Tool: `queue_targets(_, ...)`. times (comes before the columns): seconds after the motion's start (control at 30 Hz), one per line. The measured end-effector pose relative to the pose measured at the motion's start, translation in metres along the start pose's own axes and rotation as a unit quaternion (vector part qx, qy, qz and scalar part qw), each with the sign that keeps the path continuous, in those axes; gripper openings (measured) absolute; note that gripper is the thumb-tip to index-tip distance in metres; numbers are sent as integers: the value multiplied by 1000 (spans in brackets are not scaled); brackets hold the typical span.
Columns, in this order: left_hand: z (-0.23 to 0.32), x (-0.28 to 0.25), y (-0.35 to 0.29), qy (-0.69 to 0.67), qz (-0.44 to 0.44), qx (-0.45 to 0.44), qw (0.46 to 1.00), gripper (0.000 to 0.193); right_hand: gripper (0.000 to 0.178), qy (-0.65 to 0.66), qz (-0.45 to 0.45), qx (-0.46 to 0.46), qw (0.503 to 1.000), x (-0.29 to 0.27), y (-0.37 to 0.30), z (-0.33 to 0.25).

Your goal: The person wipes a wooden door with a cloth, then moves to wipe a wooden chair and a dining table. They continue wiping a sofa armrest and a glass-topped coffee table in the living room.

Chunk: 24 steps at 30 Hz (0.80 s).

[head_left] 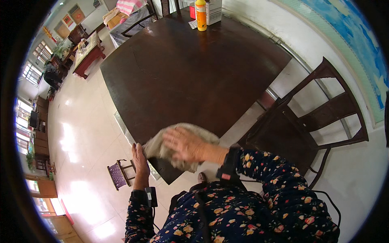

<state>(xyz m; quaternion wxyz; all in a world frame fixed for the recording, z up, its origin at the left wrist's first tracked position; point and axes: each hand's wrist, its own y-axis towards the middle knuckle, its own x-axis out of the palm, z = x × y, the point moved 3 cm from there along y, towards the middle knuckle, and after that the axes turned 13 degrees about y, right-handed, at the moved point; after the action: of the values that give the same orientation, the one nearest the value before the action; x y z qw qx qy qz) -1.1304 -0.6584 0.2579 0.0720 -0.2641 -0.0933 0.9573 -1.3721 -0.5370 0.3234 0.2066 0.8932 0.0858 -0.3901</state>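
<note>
A greyish-beige cloth [194,133] lies bunched over the near corner of a dark brown wooden table [182,77]. My right hand [188,146] rests flat on top of it, fingers stretched out and slightly blurred, pressing the cloth against the tabletop. At the table's left edge, beside the cloth, is my left hand [140,163]. Its fingers are extended and point away from me. Whether that hand touches the edge or the cloth's side, I cannot tell.
A yellow-orange bottle [201,16], a white box [213,12] and a blister pack [193,24] stand at the table's far end. To the right is a dark wooden chair [291,129]. A small purple woven stool [118,175] sits on the floor at left. A person [52,75] bends over in the distance.
</note>
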Motion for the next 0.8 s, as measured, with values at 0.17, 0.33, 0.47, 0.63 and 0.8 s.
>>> queue_targets(0.17,10,18,-9,-47,-15,-22,999,59,52,-135,180,113,968,-127,-42,128)
queue_targets(0.33,17,17,-26,-47,14,-26,998,40,43,-324,246,242,881,-246,-145,237)
queue_targets(0.47,14,13,-27,-2,65,-25,998,29,53,-333,276,392,812,-286,-159,311)
queue_targets(0.63,-34,-7,-116,-96,-162,-79,979,55,51,-383,287,408,778,-284,-135,342)
queue_targets(0.8,-94,-17,-267,91,-223,-361,901,51,51,-356,268,411,795,-275,-137,339)
